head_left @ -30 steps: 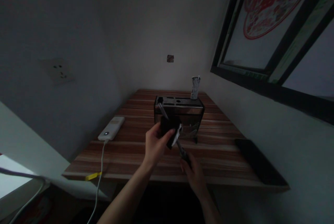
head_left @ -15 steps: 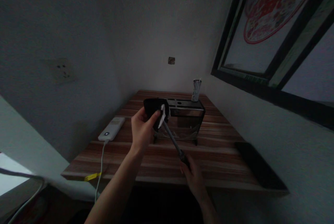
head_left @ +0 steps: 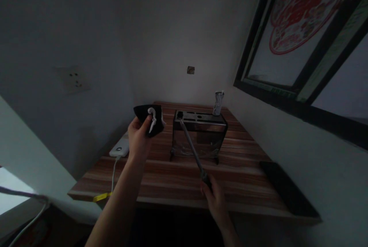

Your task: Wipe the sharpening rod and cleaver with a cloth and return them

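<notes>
Tabletop (head_left: pixel 161 174): left hand (head_left: pixel 139 139) pinches cloth (head_left: pixel 156 127), right hand (head_left: pixel 216 198) rod (head_left: pixel 192 147) (slanted).

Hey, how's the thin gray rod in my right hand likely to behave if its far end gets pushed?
The thin gray rod looks stiff: it runs straight, with no visible sag. Its far end would probably swing sideways easily, since your right hand holds only the dark handle at the near end.
</notes>
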Motion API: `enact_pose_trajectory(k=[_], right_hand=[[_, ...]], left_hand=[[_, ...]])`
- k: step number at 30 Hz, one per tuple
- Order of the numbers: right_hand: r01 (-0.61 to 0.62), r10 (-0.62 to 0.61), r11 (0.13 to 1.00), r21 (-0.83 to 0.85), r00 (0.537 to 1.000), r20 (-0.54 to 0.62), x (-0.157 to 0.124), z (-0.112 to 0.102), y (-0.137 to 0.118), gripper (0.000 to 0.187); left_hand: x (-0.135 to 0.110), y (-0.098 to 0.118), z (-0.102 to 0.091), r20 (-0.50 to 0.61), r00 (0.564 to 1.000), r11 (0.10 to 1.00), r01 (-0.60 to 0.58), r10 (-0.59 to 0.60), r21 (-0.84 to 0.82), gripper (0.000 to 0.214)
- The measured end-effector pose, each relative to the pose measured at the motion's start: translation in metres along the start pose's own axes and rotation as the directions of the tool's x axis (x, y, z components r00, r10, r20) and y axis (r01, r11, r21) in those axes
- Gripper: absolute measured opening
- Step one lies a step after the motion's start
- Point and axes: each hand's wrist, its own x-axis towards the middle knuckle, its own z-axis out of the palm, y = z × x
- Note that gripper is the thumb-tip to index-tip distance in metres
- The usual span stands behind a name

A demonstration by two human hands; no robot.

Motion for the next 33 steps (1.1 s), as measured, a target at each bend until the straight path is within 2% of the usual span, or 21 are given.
enact_pose_trajectory(k=[2,3,4,5,7,9,10,11,13,14,15,17,18,20,22,25,28,30,33], right_hand=[[-0.025,0.025,1.000,0.012,1.000,0.000,0.001,0.000,-0.003,0.041],[-0.030,0.030,0.999,0.021,1.000,0.002,0.002,0.000,-0.006,0.041],[-0.031,0.031,0.999,0.031,1.000,0.005,0.002,0.000,-0.008,0.040],[-0.026,0.025,0.999,0.041,1.000,0.007,0.003,-0.001,-0.010,0.039],[-0.005,0.004,0.999,0.053,1.000,0.003,0.004,-0.001,-0.014,0.037],[0.011,-0.009,0.998,0.054,0.999,-0.036,0.004,0.000,-0.015,0.037],[0.012,-0.008,0.998,0.054,0.998,-0.061,0.004,0.000,-0.015,0.038],[0.009,-0.005,0.998,0.054,0.997,-0.083,0.005,0.000,-0.015,0.039],[0.001,0.005,0.998,0.063,0.996,-0.094,0.006,0.000,-0.016,0.040],[0.003,0.003,0.997,0.071,0.996,-0.094,0.008,-0.001,-0.018,0.040],[0.010,-0.003,0.997,0.076,0.995,-0.100,0.011,-0.003,-0.020,0.039],[0.035,-0.026,0.998,0.061,0.990,-0.141,0.018,-0.009,-0.028,0.037],[0.050,-0.043,0.998,0.041,0.985,-0.168,0.023,-0.013,-0.033,0.037],[0.088,-0.091,0.996,-0.025,0.977,-0.195,0.036,-0.026,-0.046,0.034],[0.141,-0.158,0.985,-0.096,0.966,-0.204,0.050,-0.041,-0.060,0.033],[0.256,-0.307,0.933,-0.252,0.932,-0.193,0.070,-0.065,-0.086,0.029],[0.408,-0.522,0.789,-0.459,0.839,-0.152,0.091,-0.089,-0.116,0.025],[0.469,-0.637,0.662,-0.584,0.764,-0.109,0.106,-0.103,-0.139,0.026],[0.505,-0.786,0.401,-0.765,0.619,-0.003,0.130,-0.121,-0.175,0.028]], left_hand=[[-0.007,-0.004,-0.006,0.090,0.993,0.995,0.074,-0.080,0.066,0.034],[-0.012,-0.008,-0.007,0.166,0.976,0.986,0.118,-0.138,0.121,0.037],[-0.018,-0.012,-0.009,0.269,0.940,0.968,0.165,-0.212,0.188,0.038],[-0.025,-0.017,-0.009,0.381,0.876,0.944,0.207,-0.295,0.256,0.039],[-0.040,-0.032,-0.010,0.595,0.655,0.881,0.283,-0.466,0.379,0.037],[-0.054,-0.049,-0.012,0.678,0.451,0.813,0.368,-0.581,0.452,0.038],[-0.060,-0.058,-0.014,0.700,0.374,0.789,0.380,-0.608,0.483,0.039],[-0.065,-0.067,-0.015,0.704,0.342,0.776,0.384,-0.623,0.500,0.039],[-0.073,-0.081,-0.020,0.693,0.341,0.767,0.382,-0.635,0.516,0.040],[-0.075,-0.087,-0.022,0.695,0.304,0.752,0.374,-0.652,0.542,0.040],[-0.077,-0.091,-0.024,0.689,0.296,0.744,0.376,-0.661,0.553,0.039],[-0.079,-0.097,-0.027,0.659,0.303,0.716,0.425,-0.688,0.553,0.039],[-0.079,-0.098,-0.028,0.637,0.319,0.702,0.463,-0.702,0.542,0.039],[-0.080,-0.099,-0.028,0.601,0.337,0.674,0.528,-0.725,0.517,0.039],[-0.080,-0.100,-0.029,0.597,0.337,0.667,0.549,-0.728,0.504,0.039],[-0.079,-0.098,-0.028,0.653,0.308,0.697,0.521,-0.692,0.493,0.039],[-0.077,-0.095,-0.026,0.702,0.263,0.722,0.476,-0.661,0.502,0.039],[-0.075,-0.093,-0.025,0.711,0.255,0.730,0.453,-0.656,0.511,0.038],[-0.075,-0.091,-0.025,0.717,0.251,0.735,0.445,-0.651,0.512,0.035]])
